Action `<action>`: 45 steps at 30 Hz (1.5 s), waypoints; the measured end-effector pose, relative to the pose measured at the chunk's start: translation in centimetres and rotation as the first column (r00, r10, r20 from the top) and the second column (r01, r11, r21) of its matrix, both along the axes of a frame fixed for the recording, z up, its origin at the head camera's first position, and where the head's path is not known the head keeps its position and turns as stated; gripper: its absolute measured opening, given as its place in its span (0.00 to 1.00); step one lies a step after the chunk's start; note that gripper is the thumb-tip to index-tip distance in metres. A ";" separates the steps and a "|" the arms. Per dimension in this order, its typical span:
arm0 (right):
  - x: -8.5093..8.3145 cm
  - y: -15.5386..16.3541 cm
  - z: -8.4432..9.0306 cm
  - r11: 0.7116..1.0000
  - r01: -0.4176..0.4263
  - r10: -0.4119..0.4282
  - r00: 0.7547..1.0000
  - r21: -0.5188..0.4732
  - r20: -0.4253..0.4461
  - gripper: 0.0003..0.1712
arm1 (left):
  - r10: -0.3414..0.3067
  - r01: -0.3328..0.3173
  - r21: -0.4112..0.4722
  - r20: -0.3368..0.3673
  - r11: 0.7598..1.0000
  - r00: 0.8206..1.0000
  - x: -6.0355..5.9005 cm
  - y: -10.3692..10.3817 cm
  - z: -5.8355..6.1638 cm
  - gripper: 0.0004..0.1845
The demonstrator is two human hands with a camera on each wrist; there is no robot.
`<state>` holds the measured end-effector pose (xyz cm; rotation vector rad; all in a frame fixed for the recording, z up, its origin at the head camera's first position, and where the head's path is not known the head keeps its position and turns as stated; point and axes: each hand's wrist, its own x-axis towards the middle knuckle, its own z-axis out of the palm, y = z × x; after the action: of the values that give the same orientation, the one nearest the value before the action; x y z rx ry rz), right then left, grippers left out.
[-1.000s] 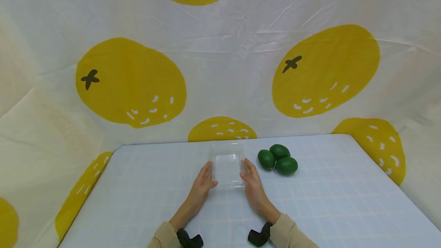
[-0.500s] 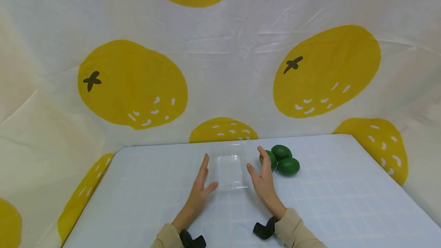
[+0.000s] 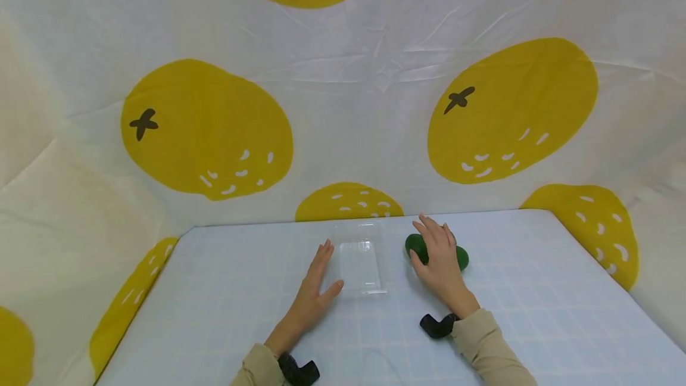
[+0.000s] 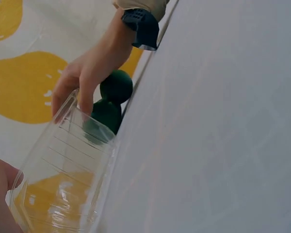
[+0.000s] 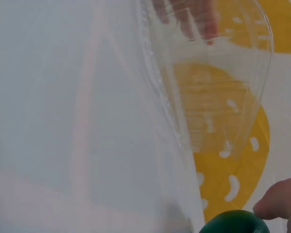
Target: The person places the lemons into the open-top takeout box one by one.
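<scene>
Desk (image 3: 225, 308): pale and checked, bearing both container and fruit.
Clear container (image 3: 360, 267): between the hands, near the far edge; it looks light, so best steadied gently.
Right hand (image 3: 440, 264): fingers spread and slightly bent over the fruits, not closed round any.
Left hand (image 3: 313, 292): fingers straight, thumb apart, at the container's left side (contact is hard to tell).
Green fruits (image 3: 415, 247): clustered right of the container, partly hidden; likely to roll, so thumb and fingers should press one from opposite sides before lifting.
</scene>
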<state>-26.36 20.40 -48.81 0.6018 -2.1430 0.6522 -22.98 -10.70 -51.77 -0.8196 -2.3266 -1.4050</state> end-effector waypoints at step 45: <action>2.7 -2.9 -1.6 0.999 -0.040 0.041 0.966 -0.008 0.256 0.39 | -0.008 0.008 -0.004 0.080 1.000 0.997 0.2 -0.1 0.5 0.38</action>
<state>-23.69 17.51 -50.36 0.5876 -2.3735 0.7922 -22.81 -10.80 -51.30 -0.7888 -2.3888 -1.4618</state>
